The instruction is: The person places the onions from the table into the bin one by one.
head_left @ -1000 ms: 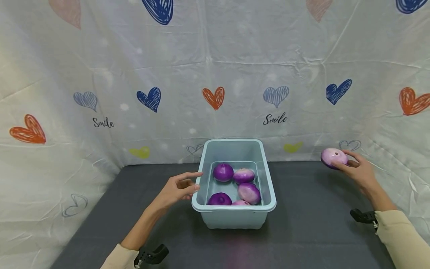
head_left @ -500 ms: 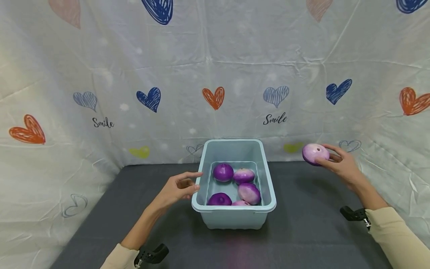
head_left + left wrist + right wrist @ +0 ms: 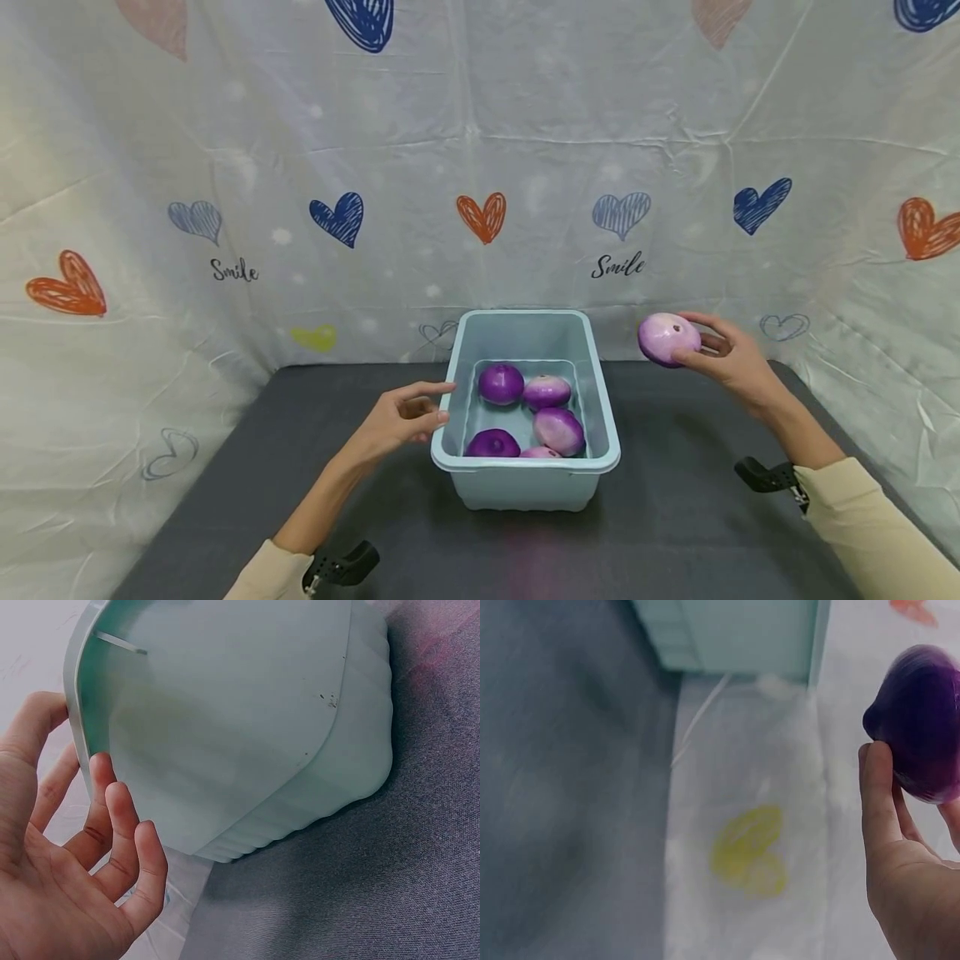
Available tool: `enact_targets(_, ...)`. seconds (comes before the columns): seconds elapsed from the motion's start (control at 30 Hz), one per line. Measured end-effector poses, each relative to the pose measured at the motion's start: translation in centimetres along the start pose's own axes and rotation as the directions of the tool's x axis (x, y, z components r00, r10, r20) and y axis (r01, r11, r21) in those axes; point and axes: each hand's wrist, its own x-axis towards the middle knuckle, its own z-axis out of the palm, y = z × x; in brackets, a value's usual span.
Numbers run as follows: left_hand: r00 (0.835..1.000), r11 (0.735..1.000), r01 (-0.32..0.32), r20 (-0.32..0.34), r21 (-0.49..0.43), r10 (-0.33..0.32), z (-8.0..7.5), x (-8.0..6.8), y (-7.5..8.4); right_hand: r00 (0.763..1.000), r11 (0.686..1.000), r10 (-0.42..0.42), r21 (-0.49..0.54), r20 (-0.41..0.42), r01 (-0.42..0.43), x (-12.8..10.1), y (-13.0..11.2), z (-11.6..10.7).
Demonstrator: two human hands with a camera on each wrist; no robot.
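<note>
My right hand (image 3: 738, 360) grips a glossy purple-and-pink onion (image 3: 669, 339) between thumb and fingers, raised right of the light-blue plastic bin (image 3: 525, 492). A small dark hole shows in its pale end; in the right wrist view the dark purple side of the onion (image 3: 922, 724) faces the camera. My left hand (image 3: 405, 419) touches the bin's left rim with thumb and forefinger tips. In the left wrist view, the other fingers (image 3: 124, 855) bend loosely beside the outer wall. Several similar onions lie inside the bin, including a deep purple onion (image 3: 501, 384) and a paler onion (image 3: 558, 431).
The bin stands on a dark grey cloth-covered table (image 3: 660, 533). Close behind the table hangs a white curtain (image 3: 540, 150) printed with hearts and "Smile". Black wrist straps (image 3: 768, 477) sit at both cuffs.
The right hand has carried the onion leftward and slightly up, closer to the bin. The left hand stays at the rim, and the onions in the bin lie as before.
</note>
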Motion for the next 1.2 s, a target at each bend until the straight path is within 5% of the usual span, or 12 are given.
enact_targets(0.63, 1.000, 1.000, 0.019, 0.001, -0.007, -0.019, 0.0, -0.1, 0.3, 0.979, 0.993, -0.099, 0.081, 0.177, 0.086, 3.2, -3.4, 7.0)
enact_targets(1.2, 1.000, 1.000, 0.016, 0.005, -0.002, -0.016, 0.1, -0.2, 0.2, 0.953, 0.981, -0.118, 0.184, 0.281, 0.067, 5.2, -4.3, 11.5)
